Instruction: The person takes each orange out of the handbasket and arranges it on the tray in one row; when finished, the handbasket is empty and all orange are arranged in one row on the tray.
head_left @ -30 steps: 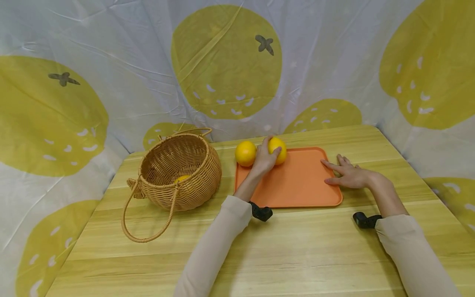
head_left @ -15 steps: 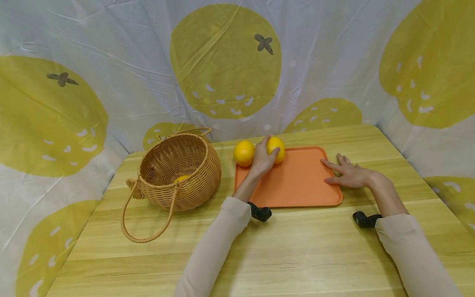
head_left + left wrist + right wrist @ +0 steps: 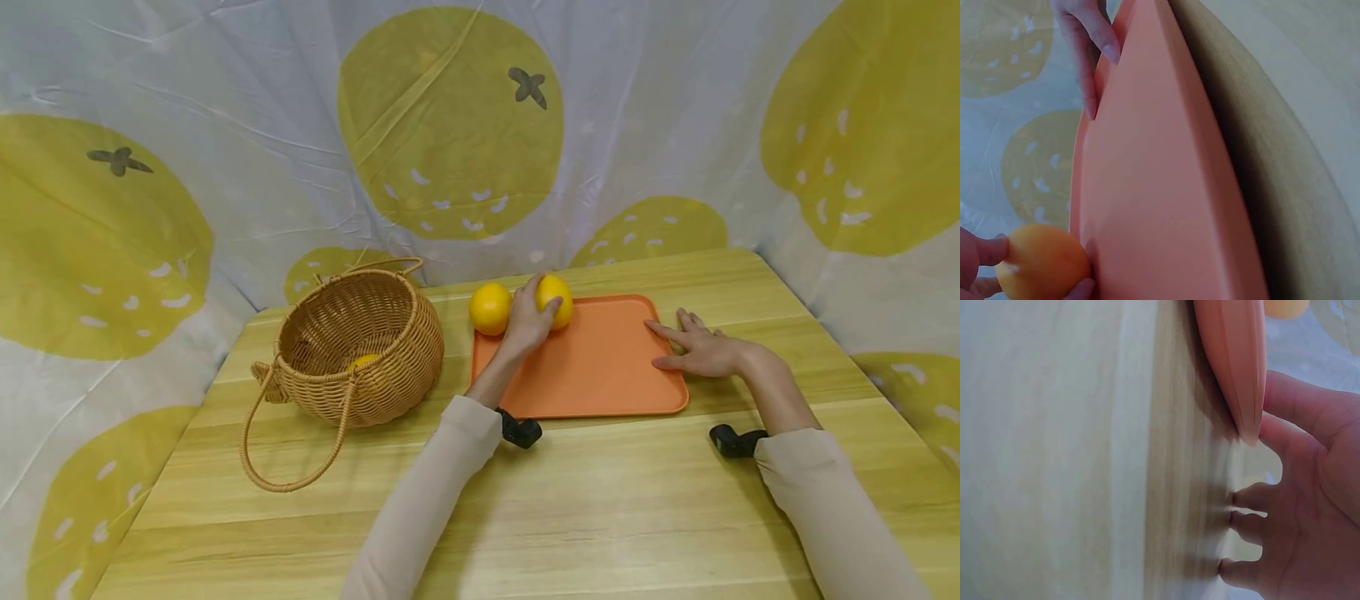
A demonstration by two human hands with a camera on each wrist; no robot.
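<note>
My left hand [image 3: 528, 321] grips an orange [image 3: 557, 302] at the back left of a flat orange-coloured tray [image 3: 600, 367]. In the left wrist view, fingers and thumb sit around that fruit [image 3: 1043, 262] close to the tray's rim. A second orange [image 3: 491, 308] lies just left of this hand, at the tray's back left corner. My right hand [image 3: 701, 350] is spread at the tray's right edge. Its thumb and index finger touch the tray's rim [image 3: 1235, 356], while the other fingertips rest on the table in the right wrist view.
A round wicker basket [image 3: 390, 392] stands left of the tray, its handles folded outward. Inside lies another yellow-orange fruit [image 3: 365, 361], partly hidden by the rim. Behind the wooden table [image 3: 600, 500] hangs a cloth [image 3: 637, 100] printed with large yellow fruits.
</note>
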